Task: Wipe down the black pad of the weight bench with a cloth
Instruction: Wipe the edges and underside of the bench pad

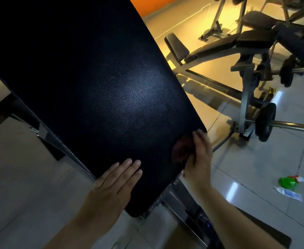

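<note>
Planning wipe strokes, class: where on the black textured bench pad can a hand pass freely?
Free: the black textured bench pad beyond both hands, middle to far end. Crowded: its near end, left hand flat, right hand gripping a dark red cloth.

You have no readable text, brand or number in view; the black pad (111,87) is plain. At 2 o'clock, faint marks on the grey frame bar (217,88) of the far bench (219,45) are too blurred to read. At 4 o'clock, labels on the green bottle (287,182) and white tube (289,193) are too small.
</note>
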Available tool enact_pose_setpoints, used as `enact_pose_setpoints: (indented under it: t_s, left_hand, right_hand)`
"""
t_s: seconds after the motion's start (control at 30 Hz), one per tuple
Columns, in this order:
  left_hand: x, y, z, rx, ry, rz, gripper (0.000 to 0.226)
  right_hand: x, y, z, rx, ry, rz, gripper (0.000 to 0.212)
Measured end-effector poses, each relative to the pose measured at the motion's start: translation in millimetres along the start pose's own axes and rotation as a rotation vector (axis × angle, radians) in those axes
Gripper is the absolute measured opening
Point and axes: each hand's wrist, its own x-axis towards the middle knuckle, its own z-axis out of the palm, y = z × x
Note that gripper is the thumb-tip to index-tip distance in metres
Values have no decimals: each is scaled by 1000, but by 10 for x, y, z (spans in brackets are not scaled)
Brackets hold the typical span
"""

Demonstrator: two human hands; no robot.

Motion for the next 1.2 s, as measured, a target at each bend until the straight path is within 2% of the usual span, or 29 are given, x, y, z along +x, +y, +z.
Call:
enact_pose_setpoints:
  t_s: [0.07,0.1,0.17,0.23,0.3,0.37,0.4,0.5,0.53,0.57,0.63,0.73,0.8,0.9,0.93,1.0,1.1,1.2]
  left_hand:
    - [8,9,-14,7,16,1,53]
    - [13,9,-13,14,24,1,53]
    - [19,17,-11,14,35,-6,52]
    - [21,29,-3,8,41,-20,51]
    - [12,38,20,15,36,-16,52]
    - [3,29,12,15,38,-3,53]
    - [1,11,6,18,44,-1,53]
    - [3,-20,-3,34,51,15,52]
    - [3,-21,7,42,55,19,52]
    - [3,-20,23,48,60,18,52]
    - [-2,-13,38,46,65,14,52]
    - [-5,-17,59,32,81,3,51]
    - [-13,-16,78,32,90,2,51]
    - [-6,-16,100,21,105,5,49]
    - [-3,-14,100,18,109,7,48]
    - [6,-8,91,14,120,4,47]
    - [27,4,79,13,122,3,46]
    - [21,3,62,15,120,9,47]
  right_hand:
    - [355,13,-11,37,87,172,73]
    - [392,-23,1,57,86,178,75]
    - [159,-126,36,55,41,62,67]
    - [-366,-240,49,19,-77,-95,55]
    - [-890,-318,36,-32,-246,-247,53]
    - [-1057,-330,-7,-37,-304,-285,55]
    - [-985,-299,-34,-32,-241,-230,55]
    - [-415,-162,-189,28,129,59,58]
    - [-169,-125,-248,31,179,116,59]
    - [31,-119,-265,37,162,132,58]
    - [183,-212,-176,98,9,95,56]
    - [-6,-291,-56,211,-130,94,61]
    - [-88,-198,-193,187,-155,28,64]
    - [40,61,-389,-85,-263,-270,58]
    - [78,107,-382,-186,-271,-318,57]
    - [81,138,-233,-252,-231,-316,55]
    - [-186,-75,114,-187,-90,-209,48]
    - [-632,-144,140,-242,-167,-315,48]
